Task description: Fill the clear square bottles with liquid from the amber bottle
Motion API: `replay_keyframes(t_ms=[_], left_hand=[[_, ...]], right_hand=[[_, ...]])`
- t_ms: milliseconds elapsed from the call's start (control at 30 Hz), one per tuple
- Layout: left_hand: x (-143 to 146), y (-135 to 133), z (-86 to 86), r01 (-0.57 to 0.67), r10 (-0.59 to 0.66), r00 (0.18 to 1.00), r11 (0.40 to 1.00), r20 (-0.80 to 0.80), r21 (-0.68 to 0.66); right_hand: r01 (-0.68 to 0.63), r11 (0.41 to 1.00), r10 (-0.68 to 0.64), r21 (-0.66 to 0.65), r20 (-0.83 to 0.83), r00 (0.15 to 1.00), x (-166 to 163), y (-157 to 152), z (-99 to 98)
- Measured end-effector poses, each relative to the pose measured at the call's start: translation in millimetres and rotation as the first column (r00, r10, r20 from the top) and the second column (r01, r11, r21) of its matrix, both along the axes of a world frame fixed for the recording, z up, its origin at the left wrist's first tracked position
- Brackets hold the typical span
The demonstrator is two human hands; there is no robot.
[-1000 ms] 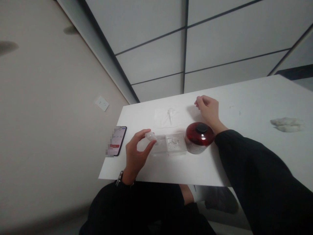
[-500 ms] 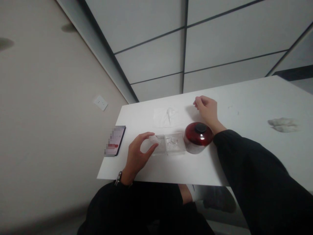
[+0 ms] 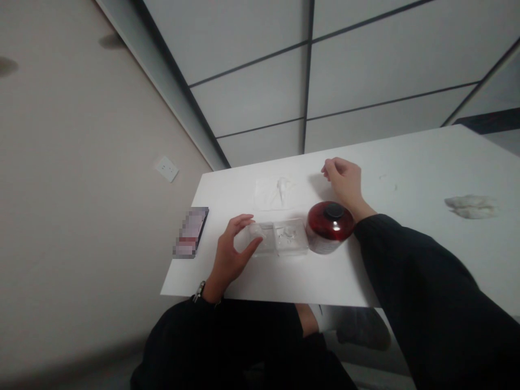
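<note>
Clear plastic: one two-compartment container (image 3: pixel 275 238), flat on the white table (image 3: pixel 252 284) in front of the person, apparently set centrally so either hand can reach it. Left compartment: a small translucent piece (image 3: pixel 257 232), just inside the span of the left hand (image 3: pixel 229 254). Right compartment: a second small clear piece (image 3: pixel 289 233), details too faint to read.

Red and black: one lidded jar (image 3: pixel 330 230), upright just beside the container's right end, seemingly kept within easy reach.

White: one thin sheet (image 3: pixel 266 197) beyond the container, bearing a slender pale item (image 3: pixel 281 190), perhaps to keep it off the bare surface.

Left edge: one phone (image 3: pixel 193 233), screen obscured.

Far right: one pale, crumpled bundle (image 3: pixel 471 207).

Left hand: reaches in low from the near edge, thumb and fingers arched wide; contact with the piece cannot be told.

Right hand (image 3: pixel 344 172): rests past the jar, wrist bent inward, fingers loosely curled; whether it holds anything cannot be told.
</note>
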State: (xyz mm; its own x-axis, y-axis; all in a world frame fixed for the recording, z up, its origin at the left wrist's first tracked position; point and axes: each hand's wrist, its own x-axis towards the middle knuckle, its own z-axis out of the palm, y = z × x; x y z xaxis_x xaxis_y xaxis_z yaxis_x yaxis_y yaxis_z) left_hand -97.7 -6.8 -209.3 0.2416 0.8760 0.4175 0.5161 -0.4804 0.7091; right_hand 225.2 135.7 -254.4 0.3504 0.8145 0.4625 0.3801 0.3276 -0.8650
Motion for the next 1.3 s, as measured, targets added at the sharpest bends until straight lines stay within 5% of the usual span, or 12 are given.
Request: replay_keyframes(t_ms=[233,433,1300], left_hand=[[-0.4,-1.1,-1.7,0.149,-0.144,0.988,0.983,0.049,-0.108],[3.7,4.1,-18.2,0.182,-0.137,0.964,0.965,0.227,-0.188],[3.8,5.5,-17.7,0.206,-0.169,0.97,0.952,0.173,-0.226]], right_hand=[[-0.001,1.0,0.001,-0.001,0.0,1.0,-0.3,-0.8,1.6],[-0.007,1.0,0.007,-0.002,0.005,1.0,0.1,-0.8,1.4],[-0.018,1.0,0.018,-0.02,0.017,1.0,-0.3,-1.0,2.0]])
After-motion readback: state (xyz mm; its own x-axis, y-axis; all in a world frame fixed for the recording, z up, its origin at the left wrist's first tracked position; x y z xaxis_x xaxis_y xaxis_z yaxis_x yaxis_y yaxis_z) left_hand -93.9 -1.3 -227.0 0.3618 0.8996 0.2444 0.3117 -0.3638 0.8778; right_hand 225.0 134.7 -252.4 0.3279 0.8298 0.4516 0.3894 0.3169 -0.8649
